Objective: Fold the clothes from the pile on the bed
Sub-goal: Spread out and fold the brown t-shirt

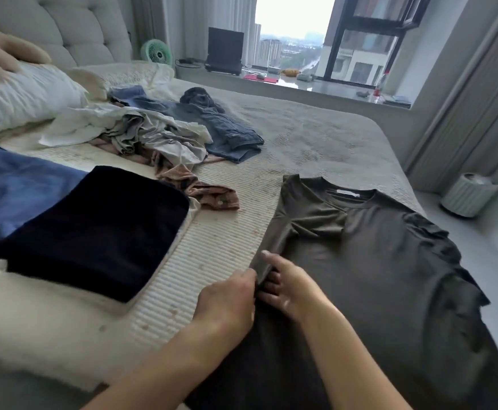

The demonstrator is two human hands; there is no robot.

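Note:
A dark olive T-shirt (pixel 384 261) lies flat on the bed at the right, its left side and sleeve folded inward. My left hand (pixel 227 300) pinches the shirt's folded left edge. My right hand (pixel 286 284) rests on the same edge right beside it, fingers curled on the fabric. A pile of unfolded clothes (pixel 153 134) lies further up the bed, with jeans (pixel 227 128) and a plaid shirt cuff (pixel 206 190). A folded black garment (pixel 94 232) lies on a folded blue one (pixel 14 187) at the left.
A white pillow (pixel 25 96) lies at the headboard, top left. The bed's right edge (pixel 419 184) drops to the floor, where a pale round device (pixel 469 193) stands. A window ledge (pixel 301 84) with a laptop and small items runs behind.

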